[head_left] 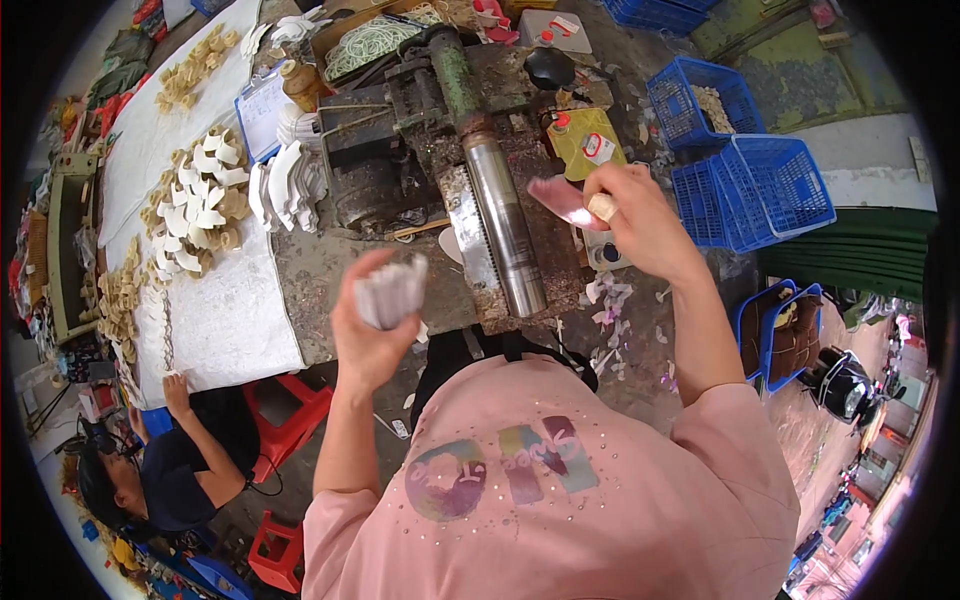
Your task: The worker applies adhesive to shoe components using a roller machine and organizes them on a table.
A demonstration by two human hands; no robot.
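My left hand (368, 335) is closed around a small stack of white ridged pieces (392, 292), held up near the front edge of the workbench. To the right of the machine, my right hand (632, 210) grips a knife (565, 198) by its pale wooden handle; the wide shiny blade points left. Between my hands lies a long steel cylinder (505, 225) fixed on the machine. Its upper part is green and worn, and a toothed strip runs along its left side. More white curved pieces (288, 187) stand in stacks left of the machine.
White and tan pieces (200, 200) are heaped on a white cloth (240, 320) at left. A co-worker (180, 460) sits there by red stools (290, 420). Blue crates (770, 190) and a yellow jug (585, 145) stand at right. Scraps (605, 300) litter the right side.
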